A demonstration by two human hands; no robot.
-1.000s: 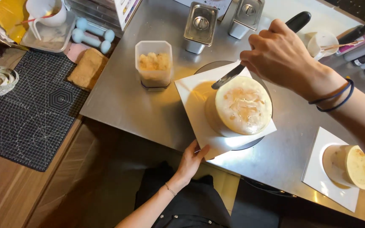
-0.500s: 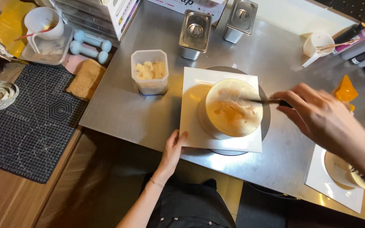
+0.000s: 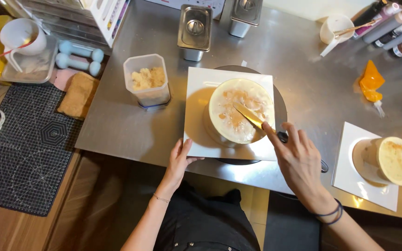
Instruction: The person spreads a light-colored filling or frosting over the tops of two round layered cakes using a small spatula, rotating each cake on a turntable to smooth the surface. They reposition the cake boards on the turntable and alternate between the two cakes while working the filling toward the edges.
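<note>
The round cream-frosted cake [image 3: 240, 111] is seated on a white square board [image 3: 198, 114] atop a dark round turntable [image 3: 280, 109], mid-worktop. A metal palette knife [image 3: 247, 115] is laid flat across the cake top, blade tip now near the centre; half a second ago it was reaching in from the right edge, and a second ago it was held at the far left rim. So the brownish filling is judged as being spread inward. The right hand [image 3: 298, 162] is clenched round the knife handle, index finger extended along it. The left hand [image 3: 178, 160] has stayed at the board's near-left corner, fingers loosely pressed, steadying it. A clear plastic tub of crumbs [image 3: 146, 80] is left of the board on the steel worktop [image 3: 117, 121]. A second small cake [image 3: 387, 160] is well apart, far right.
</note>
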